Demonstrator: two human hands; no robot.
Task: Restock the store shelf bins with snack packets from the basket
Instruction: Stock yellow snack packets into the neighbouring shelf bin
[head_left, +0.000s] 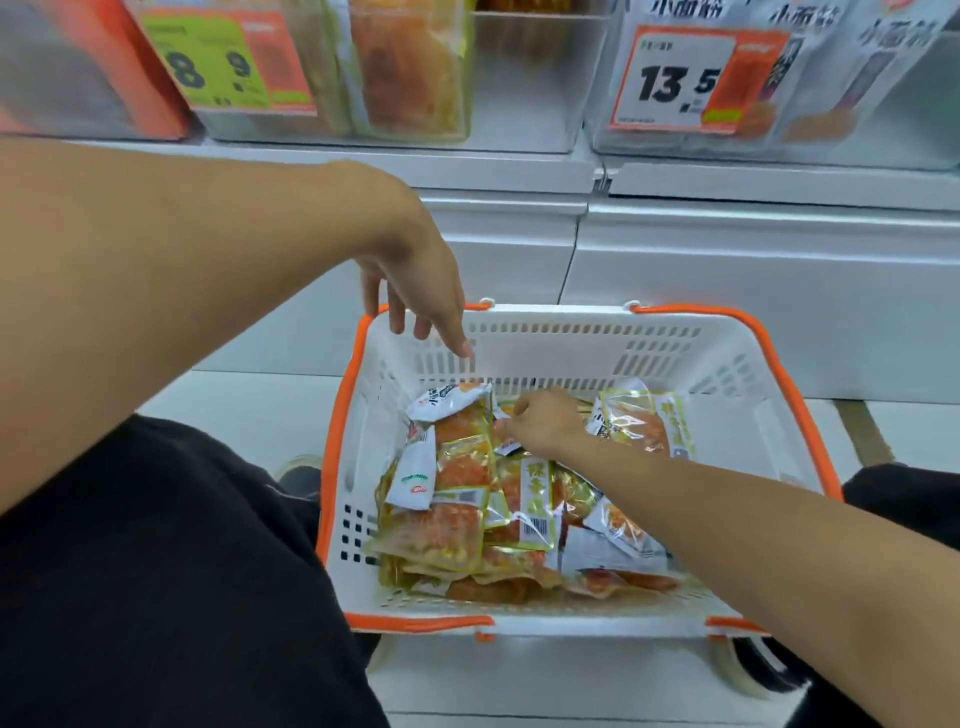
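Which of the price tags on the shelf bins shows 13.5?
The white and orange price tag on the right-hand clear bin. The tag to its left is green and orange, with 8 and 9.

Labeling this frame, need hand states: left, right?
Left hand: open, fingers hanging loose above the basket rim, holding nothing.
Right hand: fingers curled among the snack packets; an actual grip cannot be told.

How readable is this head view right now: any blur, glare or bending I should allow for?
Head view: the shelf bins along the top are soft, though the 13.5 price tag reads; wide-angle bending swells the near forearms; lighting is even, with mild sheen on the snack packets in the basket; the left hand and right hand look reasonably sharp.
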